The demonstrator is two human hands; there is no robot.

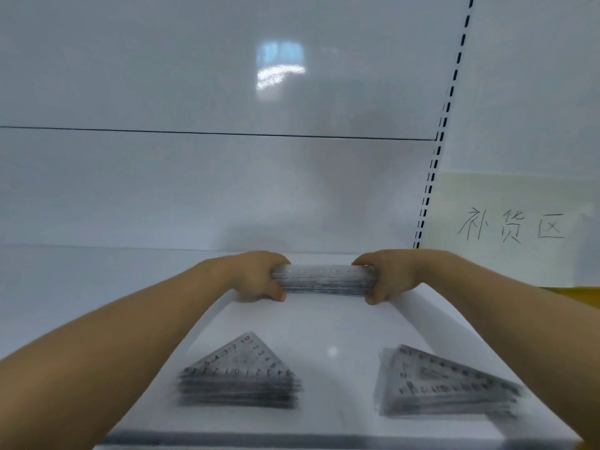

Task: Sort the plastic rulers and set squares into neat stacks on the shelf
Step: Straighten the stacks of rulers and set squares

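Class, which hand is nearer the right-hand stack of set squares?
Right. The right hand grips the ruler bundle behind the set-square stack; the left hand grips its other end, further left.

Arms outstretched forward, left grip (256, 278) and right grip (388, 277) clenched

Clear printed plastic: ruler bundle (324, 280) at centre, set-square stacks (238, 380) (449, 386) at bottom. Glossy, smooth white shelf (324, 323) and back panel (194, 76); matt paper sign (509, 222) at right.

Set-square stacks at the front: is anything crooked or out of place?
The right stack looks slightly fanned, its edges not flush, though blur may exaggerate that. The left stack sits squarer. Nothing looks spilled or damaged.
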